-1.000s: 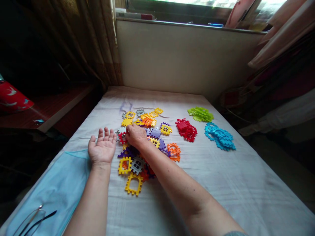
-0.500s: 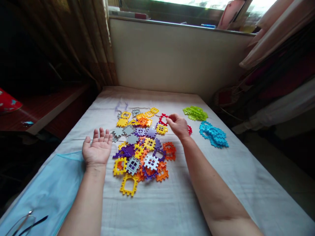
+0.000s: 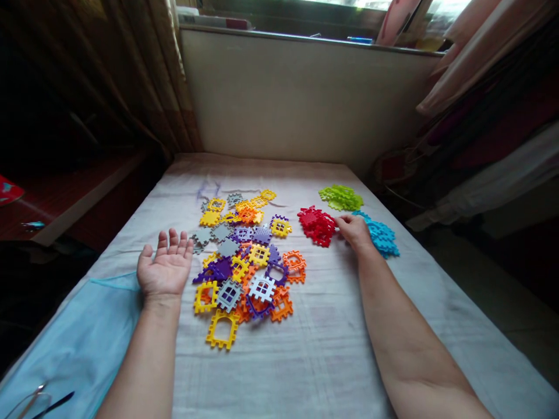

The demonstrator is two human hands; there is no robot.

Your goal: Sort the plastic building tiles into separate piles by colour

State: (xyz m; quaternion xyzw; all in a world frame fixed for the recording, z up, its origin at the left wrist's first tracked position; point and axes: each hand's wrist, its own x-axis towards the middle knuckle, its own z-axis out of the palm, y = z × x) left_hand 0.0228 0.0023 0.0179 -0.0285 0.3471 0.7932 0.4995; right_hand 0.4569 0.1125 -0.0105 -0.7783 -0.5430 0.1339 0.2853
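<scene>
Head view: left fingers (image 3: 173,243) loosely extended, right fingers (image 3: 345,222) at red pieces (image 3: 317,226), grasp unclear

A pale, creased sheet (image 3: 323,361) covers the surface, with a faint purple mark (image 3: 208,191) toward its far left. Along the near left edge lies a light blue cloth (image 3: 78,326), and on it rests a pair of glasses (image 3: 53,405), partly cut off by the frame. Farther left is a reddish-brown wooden surface (image 3: 100,180), with a red object (image 3: 9,192) at the picture's edge. A brown curtain (image 3: 148,87) hangs beside the plain wall (image 3: 283,105). Above, the windowsill (image 3: 288,37) holds a blue item (image 3: 360,40) below the bright window (image 3: 288,14). Pink fabric (image 3: 480,52) hangs at right.
</scene>
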